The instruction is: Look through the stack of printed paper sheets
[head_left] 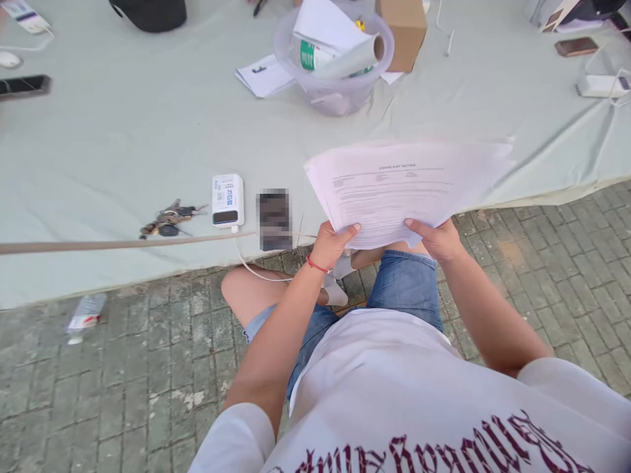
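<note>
A loose stack of printed paper sheets (pixel 389 190) is held up over the near edge of the table, its upper edges fanned out to the right. My left hand (pixel 335 244) grips the lower left corner, thumb on top and fingers hidden beneath. At the lower right, my right hand (pixel 436 238) pinches the stack the same way. Left of the sheets lies a pixelated dark object (pixel 274 220). Beside that is a white power bank (pixel 228 200) with a white cable plugged in.
A clear plastic tub (pixel 335 98) with papers and a roll stands further back, by a cardboard box (pixel 404 33). Keys (pixel 172 217) lie left of the power bank. A strap (pixel 123 244) crosses the table's front. A plastic bottle (pixel 87 315) lies on the paving.
</note>
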The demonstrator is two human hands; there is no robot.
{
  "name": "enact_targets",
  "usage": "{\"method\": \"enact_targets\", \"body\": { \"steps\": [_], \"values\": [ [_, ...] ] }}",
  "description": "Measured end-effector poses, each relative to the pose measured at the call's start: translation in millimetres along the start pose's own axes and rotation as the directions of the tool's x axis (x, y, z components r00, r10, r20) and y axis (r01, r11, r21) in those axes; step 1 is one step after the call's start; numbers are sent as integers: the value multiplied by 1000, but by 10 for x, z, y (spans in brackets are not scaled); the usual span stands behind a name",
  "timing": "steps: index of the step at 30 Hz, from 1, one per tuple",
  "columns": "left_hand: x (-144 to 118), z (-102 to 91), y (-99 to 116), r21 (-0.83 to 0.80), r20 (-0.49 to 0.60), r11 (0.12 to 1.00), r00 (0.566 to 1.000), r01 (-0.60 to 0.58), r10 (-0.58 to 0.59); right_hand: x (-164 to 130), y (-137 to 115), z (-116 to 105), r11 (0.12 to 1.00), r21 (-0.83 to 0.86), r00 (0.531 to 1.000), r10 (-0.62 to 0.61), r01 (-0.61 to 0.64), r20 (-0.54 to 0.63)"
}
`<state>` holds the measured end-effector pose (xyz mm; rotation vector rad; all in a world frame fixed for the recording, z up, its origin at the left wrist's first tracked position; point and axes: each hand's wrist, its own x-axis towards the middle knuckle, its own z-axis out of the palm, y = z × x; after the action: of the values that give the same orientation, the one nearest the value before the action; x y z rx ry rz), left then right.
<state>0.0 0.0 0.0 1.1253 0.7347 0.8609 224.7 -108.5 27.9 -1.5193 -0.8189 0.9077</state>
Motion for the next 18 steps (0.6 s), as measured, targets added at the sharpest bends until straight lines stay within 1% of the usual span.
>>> {"method": "enact_targets", "body": {
  "steps": [2,3,6,8,10,12,14,16,18],
  "values": [
    [118,-26,166,87,0,992,996,-92,93,118,-81,0,998,-32,999,-47,47,-12],
    [163,-50,232,137,11,983,993,-120,119,174,-99,1,998,-40,998,-58,58,1],
    [243,-141,327,247,43,955,986,-166,160,319,-66,17,997,-46,995,-50,54,88],
    [240,-194,315,281,35,948,988,-151,147,383,-13,34,998,-55,992,-29,36,119],
    [187,-221,268,311,21,945,995,-100,99,414,25,51,998,-59,994,-21,28,111],
    [97,-214,208,345,24,936,997,-74,71,420,35,71,997,-58,994,-39,45,101],
    [-1,-175,141,359,30,929,996,-92,87,416,38,99,996,-48,992,-69,75,105],
    [-82,-120,73,340,19,936,996,-92,91,415,59,133,997,-31,990,-66,70,126],
    [-141,-72,10,257,-43,965,997,-44,57,412,98,160,999,-25,989,-26,30,149]
  ]
}}
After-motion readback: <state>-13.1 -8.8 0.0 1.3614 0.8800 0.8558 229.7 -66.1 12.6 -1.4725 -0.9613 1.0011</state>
